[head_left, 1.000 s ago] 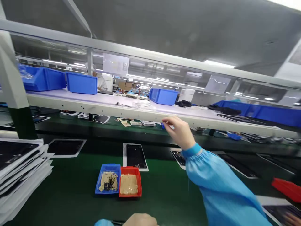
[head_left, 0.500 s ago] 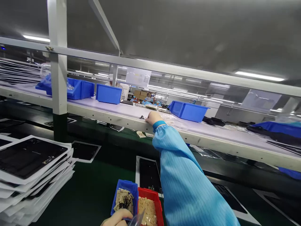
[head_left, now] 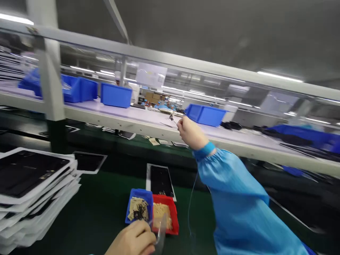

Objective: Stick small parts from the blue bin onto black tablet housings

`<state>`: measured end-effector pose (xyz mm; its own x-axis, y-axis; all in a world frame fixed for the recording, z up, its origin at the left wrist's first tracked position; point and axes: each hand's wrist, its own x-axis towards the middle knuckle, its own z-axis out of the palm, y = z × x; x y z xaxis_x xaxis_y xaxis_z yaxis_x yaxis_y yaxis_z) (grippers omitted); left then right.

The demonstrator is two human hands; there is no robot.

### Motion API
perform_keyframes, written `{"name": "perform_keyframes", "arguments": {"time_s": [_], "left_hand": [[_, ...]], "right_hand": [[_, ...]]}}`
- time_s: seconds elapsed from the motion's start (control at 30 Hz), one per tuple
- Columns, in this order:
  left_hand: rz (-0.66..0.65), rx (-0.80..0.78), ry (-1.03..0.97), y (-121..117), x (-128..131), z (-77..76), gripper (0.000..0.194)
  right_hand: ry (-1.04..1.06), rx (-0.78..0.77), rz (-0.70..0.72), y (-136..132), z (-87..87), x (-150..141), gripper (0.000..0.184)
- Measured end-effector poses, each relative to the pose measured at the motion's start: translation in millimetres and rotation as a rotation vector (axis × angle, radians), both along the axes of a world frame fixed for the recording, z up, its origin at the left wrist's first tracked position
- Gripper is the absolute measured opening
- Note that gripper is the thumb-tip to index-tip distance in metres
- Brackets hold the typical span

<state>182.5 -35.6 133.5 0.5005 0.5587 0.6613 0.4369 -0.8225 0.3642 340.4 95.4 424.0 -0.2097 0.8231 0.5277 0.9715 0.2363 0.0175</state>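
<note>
Over the front edge of the raised white shelf, my right hand [head_left: 193,134] pinches a small dark part [head_left: 171,117] by what looks like a thin stem or wire. Blur hides its exact kind. My left hand [head_left: 134,239] is low in front, its fingers closed on a clear plastic piece [head_left: 160,233], perhaps a bag. Just beyond that hand stand a blue bin [head_left: 128,209] of pale and black small parts and a red bin [head_left: 174,216] of pale flat pieces. The plastic overlaps part of the red bin.
The white shelf [head_left: 148,128] crosses the view, carrying blue bins [head_left: 116,95]. A metal post [head_left: 51,85] rises at left. Dark panels on white sheets [head_left: 29,173] are stacked at left on the dark green bench [head_left: 101,212]; another panel [head_left: 160,180] lies behind the bins.
My right hand has lifted off the shelf edge and moved right, with the small dark part in its fingers. More of my left hand and the clear plastic shows. The view has shifted.
</note>
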Motion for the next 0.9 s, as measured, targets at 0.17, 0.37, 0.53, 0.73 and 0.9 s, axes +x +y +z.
{"name": "perform_keyframes", "arguments": {"time_s": [0.17,0.37,0.53,0.73,0.9], "left_hand": [[-0.229,-0.248,0.083,-8,36,20.1,0.017],[-0.342,-0.26,0.304,-4,121,-7.1,0.012],[-0.387,-0.293,0.381,-11,172,-53.8,0.019],[-0.392,-0.242,0.426,-7,205,-60.2,0.019],[-0.43,-0.161,0.422,7,231,-53.8,0.018]], "right_hand": [[0.223,-0.051,0.13,-155,-79.4,93,0.015],[0.518,-0.27,-0.105,-214,-219.4,184,0.016],[0.599,-0.293,-0.263,-191,-327.3,243,0.021],[0.571,-0.244,-0.293,-190,-372.5,288,0.026],[0.451,-0.103,-0.231,-198,-361.4,299,0.022]]}}
